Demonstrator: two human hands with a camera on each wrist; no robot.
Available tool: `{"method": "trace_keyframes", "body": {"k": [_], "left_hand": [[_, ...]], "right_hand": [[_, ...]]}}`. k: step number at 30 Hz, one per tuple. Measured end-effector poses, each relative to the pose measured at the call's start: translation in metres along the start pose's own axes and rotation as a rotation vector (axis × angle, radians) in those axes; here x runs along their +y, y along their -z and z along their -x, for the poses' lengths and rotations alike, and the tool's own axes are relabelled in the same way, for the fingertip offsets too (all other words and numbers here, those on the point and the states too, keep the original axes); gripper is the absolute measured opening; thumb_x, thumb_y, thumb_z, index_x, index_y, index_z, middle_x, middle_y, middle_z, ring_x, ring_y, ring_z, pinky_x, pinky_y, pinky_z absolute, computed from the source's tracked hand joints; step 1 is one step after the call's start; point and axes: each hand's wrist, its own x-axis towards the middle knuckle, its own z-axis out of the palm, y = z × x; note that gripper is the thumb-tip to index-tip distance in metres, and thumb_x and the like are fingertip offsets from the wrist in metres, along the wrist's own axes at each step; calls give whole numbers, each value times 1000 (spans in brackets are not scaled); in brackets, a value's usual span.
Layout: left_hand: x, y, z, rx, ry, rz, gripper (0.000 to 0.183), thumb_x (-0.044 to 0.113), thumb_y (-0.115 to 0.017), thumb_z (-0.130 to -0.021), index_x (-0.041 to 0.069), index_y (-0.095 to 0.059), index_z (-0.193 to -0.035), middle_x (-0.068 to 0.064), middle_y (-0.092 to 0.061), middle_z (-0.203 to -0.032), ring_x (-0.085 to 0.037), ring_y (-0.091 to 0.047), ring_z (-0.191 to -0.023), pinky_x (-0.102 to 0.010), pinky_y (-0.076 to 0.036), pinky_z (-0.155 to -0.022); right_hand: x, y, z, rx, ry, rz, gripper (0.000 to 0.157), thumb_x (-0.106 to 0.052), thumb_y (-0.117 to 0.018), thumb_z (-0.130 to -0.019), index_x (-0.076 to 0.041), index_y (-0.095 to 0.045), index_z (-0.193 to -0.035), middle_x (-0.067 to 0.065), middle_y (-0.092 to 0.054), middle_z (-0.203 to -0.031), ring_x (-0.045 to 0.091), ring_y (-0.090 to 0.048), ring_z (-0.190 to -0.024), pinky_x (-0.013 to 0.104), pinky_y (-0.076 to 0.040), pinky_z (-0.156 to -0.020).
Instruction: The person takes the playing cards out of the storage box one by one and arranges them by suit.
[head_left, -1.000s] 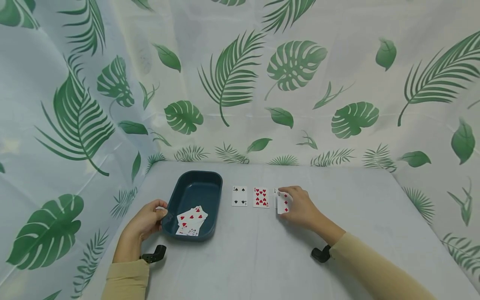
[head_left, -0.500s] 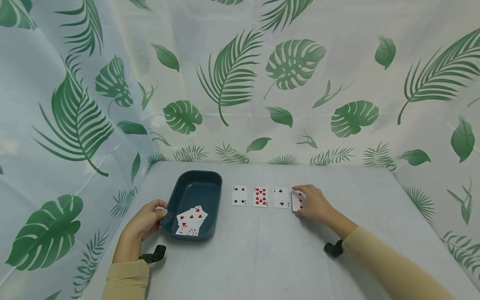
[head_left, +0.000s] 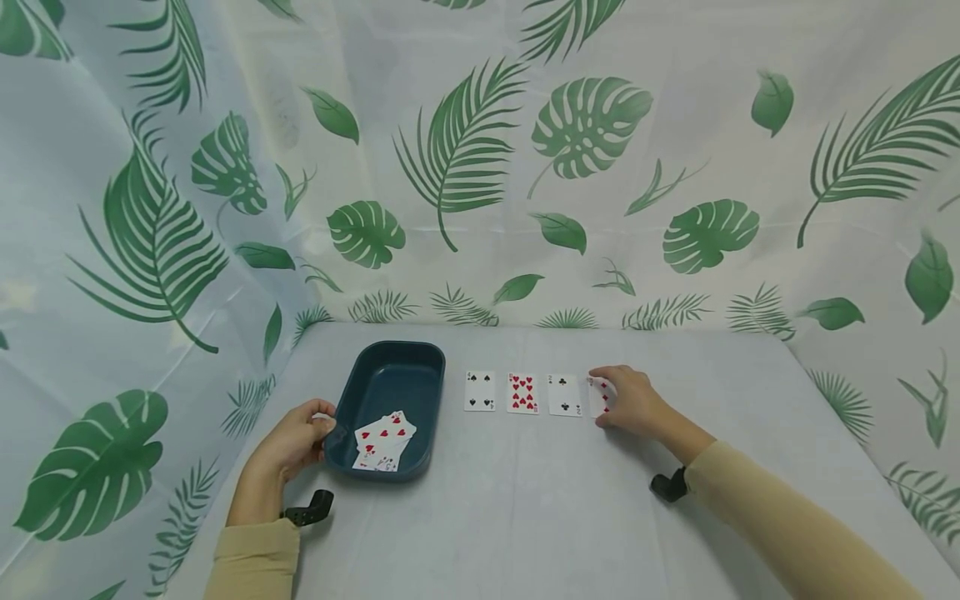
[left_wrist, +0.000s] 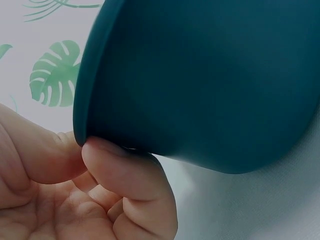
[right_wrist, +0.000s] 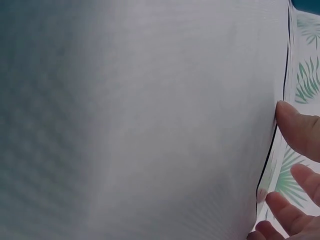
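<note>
My left hand (head_left: 298, 433) pinches the tray (head_left: 401, 387); my right hand (head_left: 630, 403) grips the diamonds (head_left: 599, 397), best laid square with the clubs (head_left: 564, 396) to its left.

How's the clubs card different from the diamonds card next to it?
The clubs card is printed in black; the diamonds card is printed in red. You can see the whole clubs card, but the right hand covers part of the diamonds card. The hand touches the diamonds card, while no hand touches the clubs card. Both are white and face up.
</note>
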Motion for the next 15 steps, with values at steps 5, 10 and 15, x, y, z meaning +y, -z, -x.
{"method": "trace_keyframes", "body": {"k": [5, 10, 15], "left_hand": [[-1, 0, -1, 2, -3, 5, 24, 2, -45, -109, -1, -44, -133, -7, -58, -88, -21, -53, -73, -34, -48, -63], [-2, 1, -2, -1, -5, 5, 24, 2, -45, -109, -1, -44, -133, -6, -57, -87, -20, -53, -72, -34, -48, -63], [-3, 1, -3, 2, -4, 8, 24, 2, -45, -109, -1, -44, -133, -7, -57, -88, -21, -53, -72, -33, -48, -62]], "right_hand": [[-1, 0, 0, 23, 21, 8, 89, -12, -98, -73, -5, -56, -151, 30, -49, -158, 55, -39, -146, 72, -32, -120], [-4, -7, -1, 59, 50, 24, 93, -16, -98, -71, -8, -54, -153, 29, -47, -159, 55, -38, -146, 72, -32, -118], [-23, -14, 1, 83, 42, 45, 95, -23, -98, -72, -14, -53, -155, 26, -46, -161, 56, -39, -143, 77, -37, -108]]}}
